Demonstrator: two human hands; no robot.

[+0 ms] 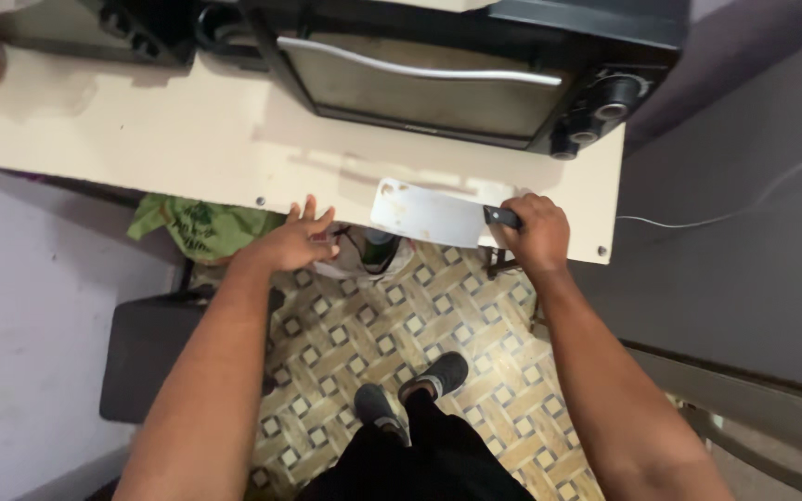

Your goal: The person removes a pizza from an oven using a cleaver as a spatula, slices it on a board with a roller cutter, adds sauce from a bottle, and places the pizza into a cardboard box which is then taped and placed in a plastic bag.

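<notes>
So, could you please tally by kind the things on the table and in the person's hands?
Cleaver, gripped by the right hand at the table edge: 1
Toaster oven: 1
Black appliance at the far left, partly out of view: 1
Left hand holds nothing: 0
Total: 3

A cream bench (187, 139) is seen running across the top of the view, with a black toaster oven (457, 74) set on it. The floor (475, 371) below is covered in a woven-pattern tile of tan and dark squares. A pale wall (20, 325) is seen at the left, a grey surface (754, 269) at the right, crossed by a thin white cable (744, 209). A green bag (197, 227) is tucked under the bench edge, beside a dark box (146, 353).
</notes>
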